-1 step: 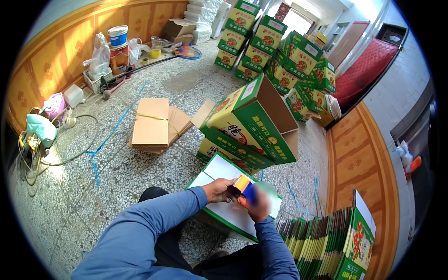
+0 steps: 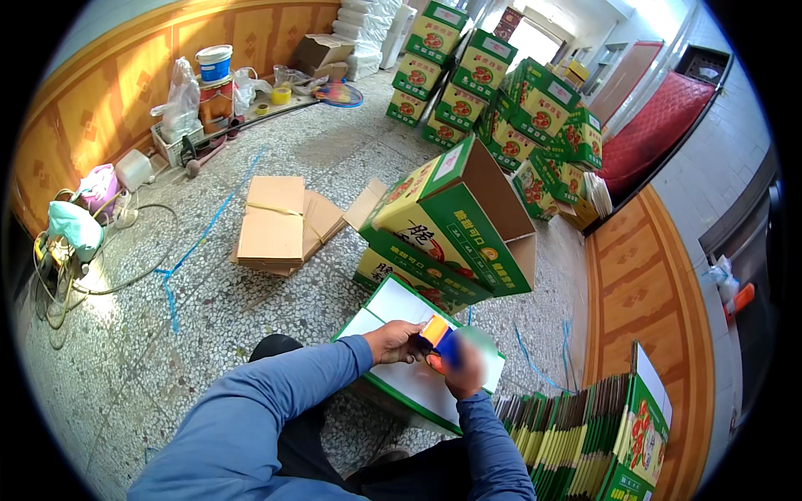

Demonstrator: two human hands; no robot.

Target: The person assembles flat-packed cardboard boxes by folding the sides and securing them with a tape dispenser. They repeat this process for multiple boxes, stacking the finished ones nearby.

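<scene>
1. While both blue-sleeved forearms reach in from the lower edge, the left hand (image 2: 399, 341) and the right hand (image 2: 462, 376) meet over a green-edged carton (image 2: 393, 307) lying at the person's knees, its white inner face turned up.
2. The fingers of both hands close on a small tape dispenser (image 2: 438, 337) with orange and blue parts, held just above the carton's white panel; the right hand is partly blurred, so its exact grip cannot be told.
3. Just beyond the hands, an assembled green box (image 2: 455, 221) lies tilted on its side with its open brown inside facing right, resting on another green carton; its faces carry yellow and white panels and a round fruit picture.
4. To the left on the speckled stone floor (image 2: 209, 317) sits a strapped bundle of flat brown cardboard (image 2: 271, 219), with blue strapping (image 2: 180, 267) trailing beside it.
5. At the lower right, a row of flattened green cartons (image 2: 585, 426) stands on edge, near the right elbow.
6. Further back, a heap of matching green boxes (image 2: 501, 92) with red-fruit labels is stacked toward the doorway, beside a red mat (image 2: 660, 125).
7. Along the wood-panelled left wall stand a white and blue bucket (image 2: 215, 63), plastic bags and a coiled hose (image 2: 92, 267).
</scene>
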